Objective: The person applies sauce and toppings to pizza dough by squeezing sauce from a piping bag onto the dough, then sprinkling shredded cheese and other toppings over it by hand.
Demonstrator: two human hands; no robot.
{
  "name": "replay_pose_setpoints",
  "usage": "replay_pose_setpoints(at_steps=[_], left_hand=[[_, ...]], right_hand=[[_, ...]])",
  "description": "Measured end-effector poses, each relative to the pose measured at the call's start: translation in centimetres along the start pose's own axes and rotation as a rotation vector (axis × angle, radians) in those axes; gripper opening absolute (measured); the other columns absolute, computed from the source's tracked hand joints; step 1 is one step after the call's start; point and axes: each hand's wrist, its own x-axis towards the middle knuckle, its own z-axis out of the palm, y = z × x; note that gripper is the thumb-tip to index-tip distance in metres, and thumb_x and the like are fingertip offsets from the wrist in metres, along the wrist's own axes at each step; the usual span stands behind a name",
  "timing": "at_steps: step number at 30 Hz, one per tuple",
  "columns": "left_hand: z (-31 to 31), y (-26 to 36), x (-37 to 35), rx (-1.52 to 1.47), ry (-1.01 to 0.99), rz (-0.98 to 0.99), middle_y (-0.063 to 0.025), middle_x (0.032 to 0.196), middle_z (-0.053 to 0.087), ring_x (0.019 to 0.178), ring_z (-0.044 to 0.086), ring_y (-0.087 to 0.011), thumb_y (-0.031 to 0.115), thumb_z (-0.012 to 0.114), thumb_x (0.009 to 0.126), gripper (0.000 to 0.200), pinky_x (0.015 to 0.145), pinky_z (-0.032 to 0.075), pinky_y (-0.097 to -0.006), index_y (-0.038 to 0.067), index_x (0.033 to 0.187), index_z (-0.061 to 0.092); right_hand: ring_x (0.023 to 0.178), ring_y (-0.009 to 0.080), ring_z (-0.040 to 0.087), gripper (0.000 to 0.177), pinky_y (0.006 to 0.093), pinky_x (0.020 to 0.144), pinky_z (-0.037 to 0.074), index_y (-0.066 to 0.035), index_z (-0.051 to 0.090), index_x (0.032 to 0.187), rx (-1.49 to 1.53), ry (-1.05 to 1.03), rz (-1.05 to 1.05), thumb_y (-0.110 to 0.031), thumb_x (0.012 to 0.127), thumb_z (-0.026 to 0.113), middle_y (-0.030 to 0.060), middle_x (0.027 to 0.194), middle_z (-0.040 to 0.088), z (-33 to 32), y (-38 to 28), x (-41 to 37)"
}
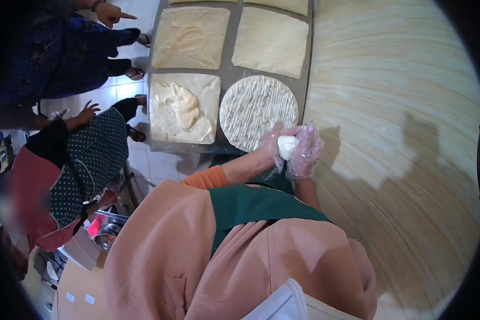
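A smooth white ball, possibly dough (287, 148), sits between my two hands, in front of my body. My left hand (273, 146), in a clear plastic glove and slightly blurred, cups it from the left. On the other side my right hand (307, 149), also gloved in thin clear plastic, has its fingers curved against the ball. Just beyond them lies a round white piece with a ridged surface (257, 109). Left of that is a square pale dough sheet (162, 128) with a creamy yellow spread (184, 106) heaped on it.
More square dough sheets (272, 42) lie farther along the grey tabletop (226, 53). A wall with wavy beige grain (389, 96) rises at the right. Two people stand at the left, one in a dotted apron (98, 144), one with a pointing hand (110, 14). Metal bowls (108, 237) are lower left.
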Motion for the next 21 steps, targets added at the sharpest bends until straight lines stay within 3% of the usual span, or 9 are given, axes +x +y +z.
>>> replay_pose_setpoints(at_steps=[2,6,10,11,13,14,17,20,21], left_hand=[[-0.5,0.0,-0.2,0.001,0.092,0.006,-0.0170,0.094,0.062,0.091,0.061,-0.0352,0.051,0.032,0.096,0.049,0.091,0.048,-0.0503,0.008,0.091,0.057],[-1.0,2.0,3.1,-0.052,-0.123,0.123,-0.0159,0.096,0.063,0.091,0.062,-0.0337,0.051,0.033,0.096,0.051,0.090,0.049,-0.0473,0.007,0.094,0.058],[1.9,5.0,6.0,0.227,-0.132,0.241,-0.0157,0.099,0.065,0.091,0.064,-0.0303,0.047,0.033,0.098,0.052,0.086,0.051,-0.0439,0.003,0.108,0.060],[1.3,4.6,5.7,0.242,-0.020,0.291,-0.0157,0.097,0.065,0.088,0.064,-0.0294,0.042,0.035,0.097,0.049,0.084,0.052,-0.0434,0.002,0.106,0.060],[-0.3,3.7,4.3,0.274,0.202,0.393,-0.0158,0.092,0.065,0.082,0.065,-0.0276,0.033,0.040,0.096,0.041,0.078,0.053,-0.0424,-0.002,0.101,0.062],[-4.3,3.2,4.2,0.291,0.336,0.356,-0.0159,0.089,0.065,0.075,0.065,-0.0258,0.026,0.047,0.094,0.032,0.068,0.054,-0.0383,-0.002,0.097,0.061],[-13.8,-0.1,0.4,0.264,0.439,0.307,-0.0170,0.088,0.065,0.073,0.066,-0.0252,0.022,0.049,0.093,0.026,0.064,0.053,-0.0376,-0.001,0.098,0.060],[-11.3,0.4,-1.2,0.275,0.416,0.371,-0.0185,0.094,0.066,0.077,0.067,-0.0266,0.029,0.044,0.096,0.037,0.068,0.053,-0.0391,-0.004,0.104,0.058],[-10.1,1.6,0.1,0.299,0.356,0.414,-0.0180,0.093,0.066,0.076,0.066,-0.0267,0.031,0.044,0.096,0.037,0.066,0.053,-0.0398,-0.003,0.105,0.057]], right_hand=[[0.062,0.0168,0.058,0.058,0.0305,0.066,0.048,0.000,0.063,0.067,-0.013,0.002,-0.007,-0.038,0.101,0.035,0.0116,0.071,0.066,0.2,0.6,0.0],[0.065,0.0187,0.056,0.046,0.0345,0.066,0.046,0.001,0.060,0.074,-0.113,0.028,-0.223,-0.032,0.099,0.042,0.0083,0.069,0.062,1.5,1.8,2.8],[0.072,0.0209,0.055,0.035,0.0381,0.069,0.044,0.002,0.059,0.089,-0.293,0.155,-0.284,-0.028,0.099,0.044,0.0121,0.078,0.060,2.8,5.2,6.9],[0.074,0.0220,0.055,0.034,0.0386,0.070,0.044,0.002,0.060,0.096,-0.271,0.080,-0.142,-0.028,0.099,0.044,0.0136,0.081,0.060,3.1,3.6,6.8],[0.075,0.0279,0.059,0.044,0.0454,0.069,0.045,0.001,0.063,0.082,-0.542,0.105,-0.041,-0.035,0.098,0.045,0.0173,0.083,0.063,2.8,6.2,6.4],[0.075,0.0286,0.057,0.033,0.0451,0.067,0.044,0.000,0.054,0.108,-0.743,0.065,-0.371,-0.030,0.097,0.047,0.0168,0.087,0.061,2.2,9.1,4.4],[0.058,0.0171,0.049,0.035,0.0365,0.054,0.040,0.001,0.063,0.084,-0.174,-0.069,0.108,-0.029,0.097,0.049,0.0070,0.065,0.056,1.3,11.0,-2.1],[0.052,0.0132,0.045,0.045,0.0332,0.051,0.037,-0.001,0.056,0.065,-0.062,-0.021,0.064,-0.032,0.098,0.048,0.0017,0.055,0.050,2.9,9.8,-2.2],[0.052,0.0133,0.045,0.045,0.0332,0.050,0.036,0.000,0.060,0.071,-0.106,-0.086,-0.092,-0.034,0.098,0.047,0.0021,0.057,0.051,3.0,9.0,-0.3]])
